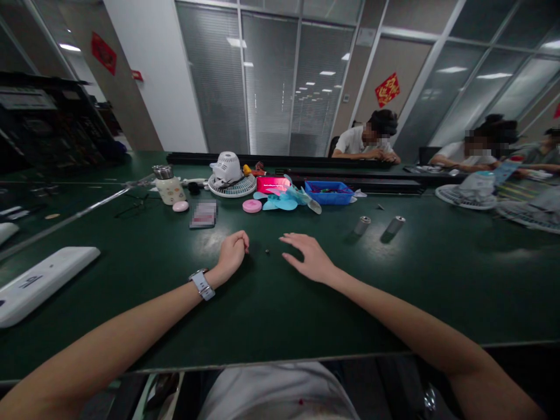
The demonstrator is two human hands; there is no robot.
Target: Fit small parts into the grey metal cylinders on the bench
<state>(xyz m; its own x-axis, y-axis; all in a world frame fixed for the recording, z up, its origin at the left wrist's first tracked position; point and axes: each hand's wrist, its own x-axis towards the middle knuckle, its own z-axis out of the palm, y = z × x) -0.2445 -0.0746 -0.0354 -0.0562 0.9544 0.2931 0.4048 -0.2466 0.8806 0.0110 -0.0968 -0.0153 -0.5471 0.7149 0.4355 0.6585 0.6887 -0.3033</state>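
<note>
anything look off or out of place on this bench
A fan looks taken apart: its white motor housing sits on a loose grille, with blue blades lying separate. A tiny dark part lies stray between the curled left hand and flat right hand.

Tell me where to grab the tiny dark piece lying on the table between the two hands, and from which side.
Take the tiny dark piece from straight above, pinching its sides with thumb and forefinger tips. It is too small and low on the green table for any other hold. The right hand lies open with fingertips closest, so it seems better placed than the curled left hand.
</note>
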